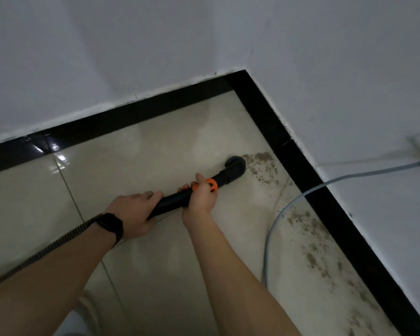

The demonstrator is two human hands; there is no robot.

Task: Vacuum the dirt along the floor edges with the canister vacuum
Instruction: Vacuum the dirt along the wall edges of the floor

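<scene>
Both hands are on the black vacuum tube [177, 198]: left hand [134, 214] wrapped round the back end, right hand [200, 195] gripping near the orange ring [212, 185]. Its nozzle [235, 166] sits on the beige floor [131, 154] touching the dirt [262, 166] by the black skirting [301, 161], near the corner

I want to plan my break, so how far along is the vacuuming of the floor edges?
Done: the floor by the far skirting looks clean. In hand: left hand and right hand grip the wand, its nozzle at the dirt patch near the corner. Left: the dirt trail along the right skirting, past the grey cable.
</scene>
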